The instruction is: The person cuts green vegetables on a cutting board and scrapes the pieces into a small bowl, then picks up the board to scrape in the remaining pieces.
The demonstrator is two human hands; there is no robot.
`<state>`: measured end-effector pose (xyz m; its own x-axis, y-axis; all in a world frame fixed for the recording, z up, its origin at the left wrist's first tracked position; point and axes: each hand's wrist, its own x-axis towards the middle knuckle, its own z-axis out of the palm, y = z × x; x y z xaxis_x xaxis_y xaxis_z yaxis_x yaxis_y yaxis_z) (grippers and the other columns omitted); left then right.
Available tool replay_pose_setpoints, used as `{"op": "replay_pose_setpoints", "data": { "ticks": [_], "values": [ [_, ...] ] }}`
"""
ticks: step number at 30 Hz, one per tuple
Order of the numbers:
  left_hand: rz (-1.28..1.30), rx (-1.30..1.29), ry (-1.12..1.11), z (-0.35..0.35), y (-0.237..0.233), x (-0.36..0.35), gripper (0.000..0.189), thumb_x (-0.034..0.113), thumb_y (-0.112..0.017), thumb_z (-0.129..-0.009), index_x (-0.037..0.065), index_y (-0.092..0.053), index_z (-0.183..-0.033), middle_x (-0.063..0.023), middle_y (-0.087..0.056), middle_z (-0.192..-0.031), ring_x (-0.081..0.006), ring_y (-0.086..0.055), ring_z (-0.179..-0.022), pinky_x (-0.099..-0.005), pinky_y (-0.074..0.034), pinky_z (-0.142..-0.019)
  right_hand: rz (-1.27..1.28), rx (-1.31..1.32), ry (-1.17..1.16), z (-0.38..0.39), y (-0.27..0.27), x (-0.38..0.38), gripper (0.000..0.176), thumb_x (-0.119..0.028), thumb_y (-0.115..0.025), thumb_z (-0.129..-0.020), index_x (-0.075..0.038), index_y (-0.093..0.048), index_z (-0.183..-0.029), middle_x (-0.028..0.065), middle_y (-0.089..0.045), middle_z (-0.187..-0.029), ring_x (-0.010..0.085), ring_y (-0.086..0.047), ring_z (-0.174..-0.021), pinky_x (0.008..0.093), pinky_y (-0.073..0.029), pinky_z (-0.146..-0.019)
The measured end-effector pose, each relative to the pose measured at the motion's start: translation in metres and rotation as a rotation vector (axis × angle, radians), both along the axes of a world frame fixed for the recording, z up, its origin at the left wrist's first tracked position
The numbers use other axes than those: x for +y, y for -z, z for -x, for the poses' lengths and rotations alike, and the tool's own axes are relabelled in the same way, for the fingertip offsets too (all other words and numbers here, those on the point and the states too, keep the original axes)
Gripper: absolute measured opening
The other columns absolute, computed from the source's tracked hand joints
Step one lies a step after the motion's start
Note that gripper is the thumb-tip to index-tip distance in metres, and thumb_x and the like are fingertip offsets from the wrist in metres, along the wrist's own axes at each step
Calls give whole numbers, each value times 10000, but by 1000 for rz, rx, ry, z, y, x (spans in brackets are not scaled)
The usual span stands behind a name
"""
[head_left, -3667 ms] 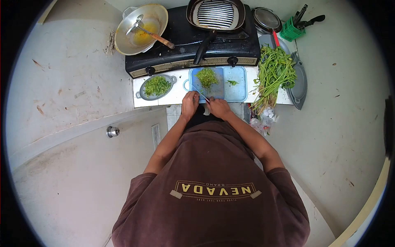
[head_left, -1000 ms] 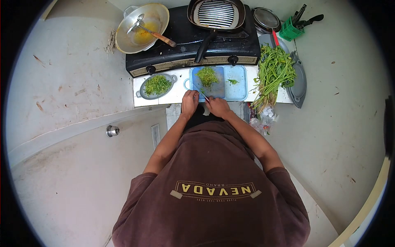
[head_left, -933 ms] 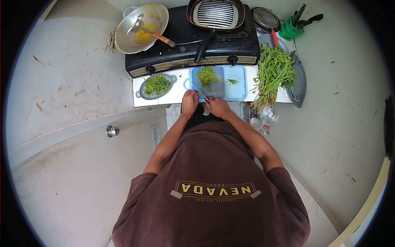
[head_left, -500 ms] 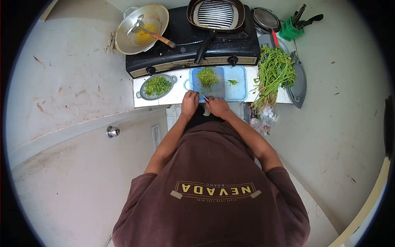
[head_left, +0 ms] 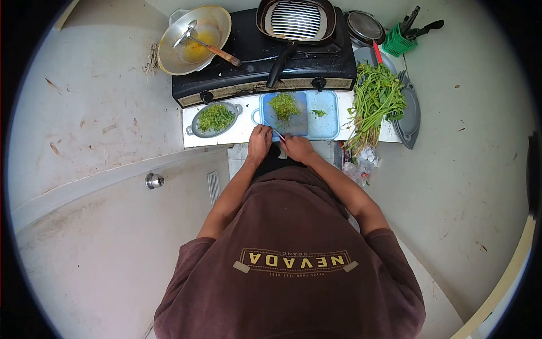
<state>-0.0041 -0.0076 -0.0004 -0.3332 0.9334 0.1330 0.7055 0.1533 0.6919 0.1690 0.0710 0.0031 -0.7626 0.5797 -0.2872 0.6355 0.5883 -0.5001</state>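
Observation:
My right hand (head_left: 297, 148) is closed around a knife (head_left: 278, 133) at the near edge of a blue cutting board (head_left: 324, 131). The blade points up and left, toward my left hand (head_left: 260, 141). That hand has its fingers curled together at the board's near left corner; whatever they hold, if anything, is hidden. Beyond the hands, a heap of finely chopped greens (head_left: 283, 105) lies on the board's darker left half. A small leafy piece (head_left: 319, 113) rests on the right half.
To the left stands a grey oval dish (head_left: 195, 127) of chopped greens. A bundle of leafy stems (head_left: 377, 101) lies right of the board. The black stove (head_left: 245, 51) behind carries a wok (head_left: 165, 51) with a ladle (head_left: 221, 53) and a grill pan (head_left: 279, 68). A green basket (head_left: 398, 42) holds utensils.
The knife's angle between my hands has shifted slightly, and less of its blade shows. Both hands have stayed almost in place; the greens look the same.

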Motion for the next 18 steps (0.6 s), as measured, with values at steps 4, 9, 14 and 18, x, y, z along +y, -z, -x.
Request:
{"op": "replay_pose_setpoints", "data": {
  "ticks": [4,9,14,18],
  "values": [
    [-8,5,3,0,1,-1,106,5,-675,-896,-27,-722,-984,-189,-657,-960,-384,-653,-935,-458,-535,-841,-12,23,3,6,6,3,401,-356,-541,-1023,30,-647,-1005,249,-725,-794,425,-733,-754,543,-584,-700],
    [-20,-4,37,4,-5,-4,174,-7,-684,-846,-13,-743,-1010,-172,-666,-970,-372,-660,-940,-440,-545,-865,1,27,44,-4,5,4,377,-341,-554,-1017,24,-640,-981,231,-728,-782,418,-735,-740,534,-590,-694],
    [42,-83,126,22,-7,-5,280,-14,-693,-813,8,-760,-1084,-162,-682,-1005,-360,-680,-942,-424,-554,-873,6,28,36,-3,5,5,385,-347,-550,-1019,27,-637,-995,231,-730,-789,421,-734,-748,537,-591,-696],
    [78,-129,171,28,-14,-2,276,-7,-692,-826,5,-762,-1093,-165,-700,-994,-344,-698,-930,-410,-556,-864,31,11,40,-3,6,6,392,-352,-549,-1020,29,-639,-994,236,-729,-795,429,-734,-759,545,-591,-699]
  ]
}}
